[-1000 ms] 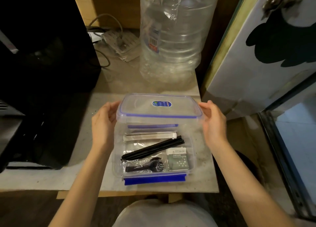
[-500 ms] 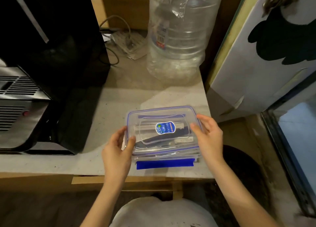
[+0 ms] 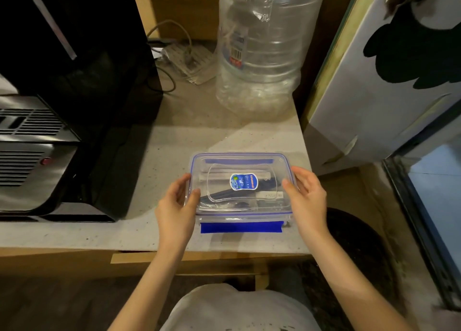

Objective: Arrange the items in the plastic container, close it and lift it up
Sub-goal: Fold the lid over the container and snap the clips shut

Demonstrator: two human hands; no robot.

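Note:
A clear plastic container [image 3: 249, 212] with blue trim sits on the stone counter [image 3: 149, 171] near its front edge. Its transparent lid [image 3: 219, 166], with a blue oval sticker, lies flat on top. Through the lid I make out dark sticks and a white packet inside. My left hand [image 3: 178, 201] grips the lid's left edge, thumb on top. My right hand [image 3: 306, 196] holds the right edge the same way. The blue front latch [image 3: 240, 227] sticks out flat toward me.
A large clear water jug [image 3: 259, 56] stands behind the container. A black and silver appliance [image 3: 50, 106] fills the left side. A power strip with cables [image 3: 184, 56] lies at the back. A white panel [image 3: 386, 69] leans on the right.
The lid came down from its raised, tilted position onto the container. Both hands followed it down and now press on its left and right edges.

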